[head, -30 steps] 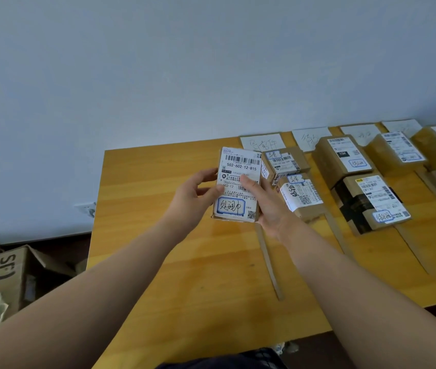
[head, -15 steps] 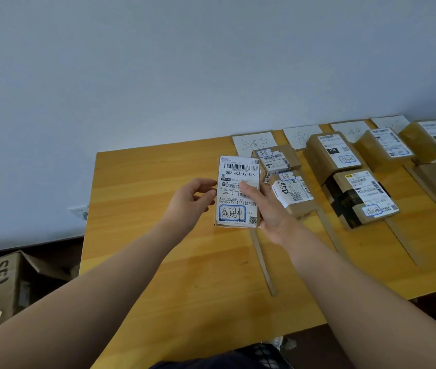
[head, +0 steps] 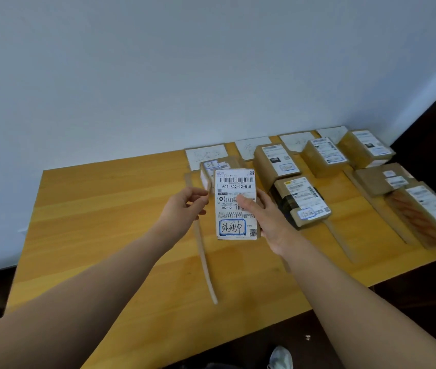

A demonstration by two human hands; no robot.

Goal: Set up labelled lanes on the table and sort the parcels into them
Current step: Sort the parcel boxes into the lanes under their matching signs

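Head view — right hand (head: 267,219) grips parcel (head: 236,204).

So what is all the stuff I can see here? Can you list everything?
Wooden table: one, yellow-orange, against the pale wall.
White handwritten paper lane cards: four, along the table's back edge.
Brown strip lane dividers: several, running front to back on the table.
Brown cardboard parcels with white shipping labels: about seven lying in the lanes, at the table's right.
Held parcel with a white label: one, number 502-602-12-815, blue-boxed handwriting at the bottom, above the leftmost lane.
White shoe: one, on the floor below the table.
Left hand: open, just left of the held parcel.
Right hand: gripping the held parcel, thumb on its label.
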